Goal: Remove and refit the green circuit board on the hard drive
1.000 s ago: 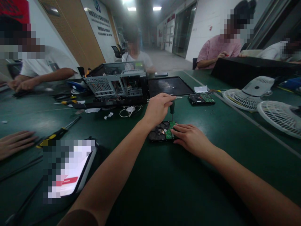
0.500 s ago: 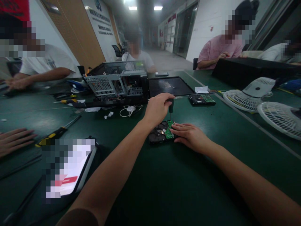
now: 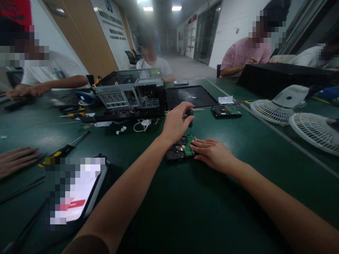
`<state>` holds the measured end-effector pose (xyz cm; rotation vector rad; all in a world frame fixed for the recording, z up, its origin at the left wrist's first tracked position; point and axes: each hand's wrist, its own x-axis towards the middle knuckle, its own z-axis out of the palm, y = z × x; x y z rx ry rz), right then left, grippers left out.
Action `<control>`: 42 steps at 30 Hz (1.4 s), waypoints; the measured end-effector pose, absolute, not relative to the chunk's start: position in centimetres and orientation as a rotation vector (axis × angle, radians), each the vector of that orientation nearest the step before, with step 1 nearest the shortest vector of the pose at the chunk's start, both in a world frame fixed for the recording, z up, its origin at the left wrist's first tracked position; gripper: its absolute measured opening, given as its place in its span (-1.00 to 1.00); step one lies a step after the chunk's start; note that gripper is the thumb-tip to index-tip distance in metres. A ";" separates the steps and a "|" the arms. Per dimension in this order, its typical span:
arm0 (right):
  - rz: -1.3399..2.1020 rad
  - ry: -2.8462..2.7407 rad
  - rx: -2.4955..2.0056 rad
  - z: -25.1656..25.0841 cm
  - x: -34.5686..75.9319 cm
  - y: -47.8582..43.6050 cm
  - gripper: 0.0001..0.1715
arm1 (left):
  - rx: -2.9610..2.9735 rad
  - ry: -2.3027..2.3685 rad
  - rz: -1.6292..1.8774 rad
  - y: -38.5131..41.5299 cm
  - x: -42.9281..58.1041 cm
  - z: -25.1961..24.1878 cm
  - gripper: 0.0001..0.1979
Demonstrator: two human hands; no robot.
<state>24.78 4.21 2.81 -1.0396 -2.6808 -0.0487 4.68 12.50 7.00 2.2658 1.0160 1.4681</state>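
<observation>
Just below your hands, a flat, oblong hard drive (image 3: 174,153) lies on the smooth green tabletop (image 3: 164,204), its dull black casing partly covered by a bright green circuit board (image 3: 189,150). Your left hand (image 3: 176,120) grips a slim-shafted screwdriver (image 3: 191,124) upright at the board's far edge; your right hand (image 3: 213,152) holds the drive's right end.

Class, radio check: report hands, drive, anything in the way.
Left hand holding screwdriver; right hand on hard drive. Drive flat on table. Right fingers hiding one end.
</observation>
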 end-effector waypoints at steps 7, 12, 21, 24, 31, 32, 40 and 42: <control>-0.120 -2.714 -1.070 3.0 24.5 3.8 -0.56 | 2.390 1.017 1.416 12.5 4.8 6.8 -0.63; -0.159 -2.725 -1.092 3.2 24.0 3.2 -0.58 | 2.522 1.135 1.367 12.2 4.6 7.1 -0.61; -0.158 -2.684 -1.129 3.2 23.4 2.6 -0.57 | 2.621 1.128 1.241 11.8 4.7 7.4 -0.59; -0.176 -2.697 -1.146 3.3 23.3 2.5 -0.58 | 2.517 1.117 1.249 12.0 4.8 7.2 -0.67; -0.150 -2.702 -1.131 3.2 23.2 2.5 -0.58 | 2.319 1.139 1.422 12.5 4.7 6.4 -0.63; -0.148 -2.705 -1.129 3.1 23.2 2.5 -0.57 | 2.328 1.147 1.447 12.5 4.8 6.4 -0.66; -0.122 -2.703 -1.131 2.7 23.3 2.6 -0.55 | 2.353 1.138 1.507 12.4 4.5 6.3 -0.71; -0.121 -2.710 -1.133 2.7 23.3 2.6 -0.54 | 2.392 1.150 1.496 12.7 4.4 6.2 -0.71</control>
